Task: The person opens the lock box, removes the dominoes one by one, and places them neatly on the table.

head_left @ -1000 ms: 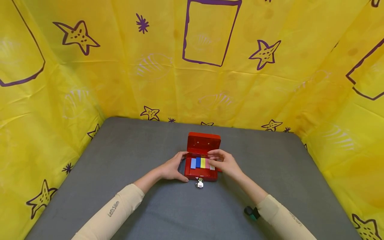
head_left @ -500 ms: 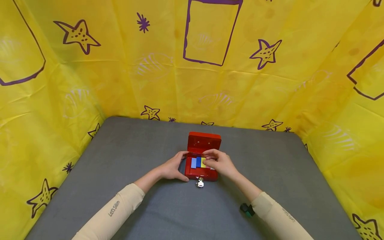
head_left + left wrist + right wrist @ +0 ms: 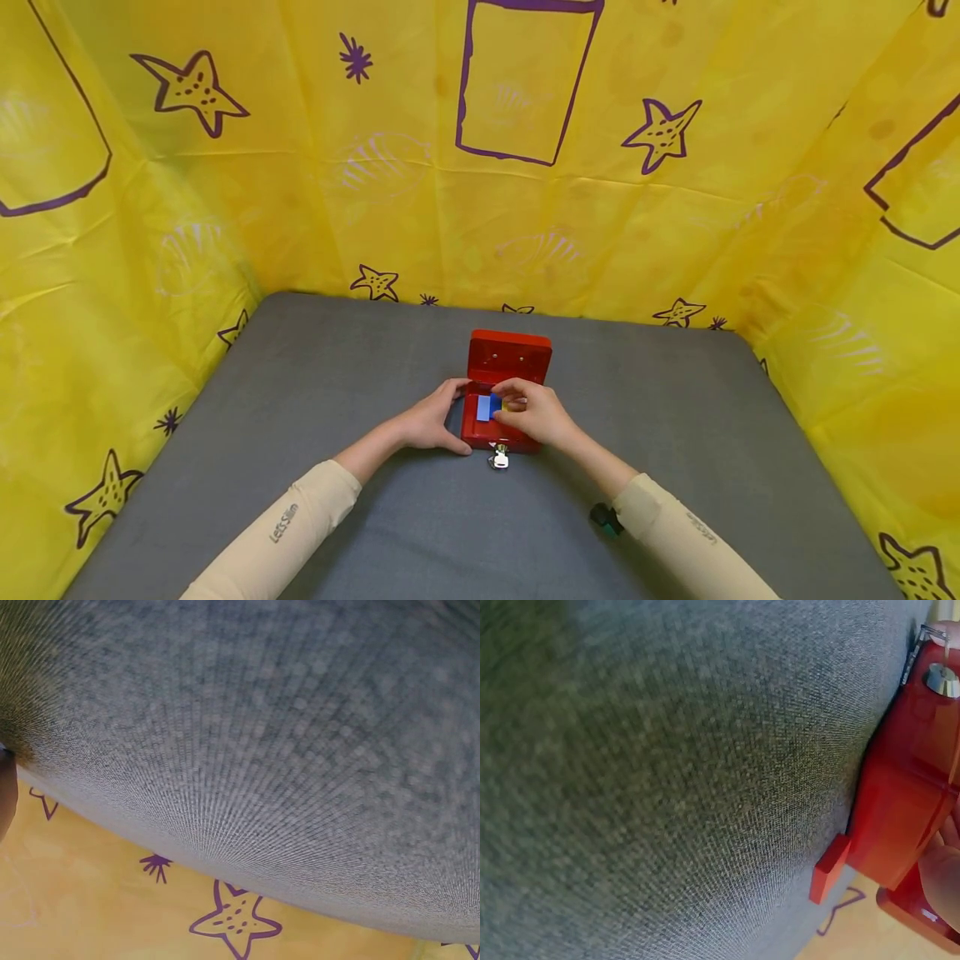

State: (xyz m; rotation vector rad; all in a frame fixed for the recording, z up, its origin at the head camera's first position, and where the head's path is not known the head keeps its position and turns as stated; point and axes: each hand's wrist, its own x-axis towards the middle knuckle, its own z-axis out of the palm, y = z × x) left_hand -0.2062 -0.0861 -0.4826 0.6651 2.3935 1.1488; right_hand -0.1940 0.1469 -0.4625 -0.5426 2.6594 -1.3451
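Note:
A small red metal cash box (image 3: 480,441) stands on the grey table with its lid (image 3: 510,358) raised. Inside, coloured blocks lie side by side: a light blue block (image 3: 483,408), a dark blue block (image 3: 495,406) and a sliver of a yellow block (image 3: 505,406). The others are hidden under my right hand (image 3: 536,414). Its thumb and fingertips pinch the dark blue block at its near and far ends. My left hand (image 3: 430,422) holds the box's left end, thumb at the front corner, fingers at the back. A key (image 3: 499,457) hangs from the front lock.
In the right wrist view a loose red block (image 3: 829,870) lies on the table against the box's side. Grey cloth covers the table (image 3: 360,358), and a patterned yellow curtain (image 3: 405,217) surrounds it on the far side and both flanks. The left wrist view shows mostly table cloth.
My right hand has shifted left across the row, from the pink block past the yellow one to the dark blue one. The left hand and the box have stayed put.

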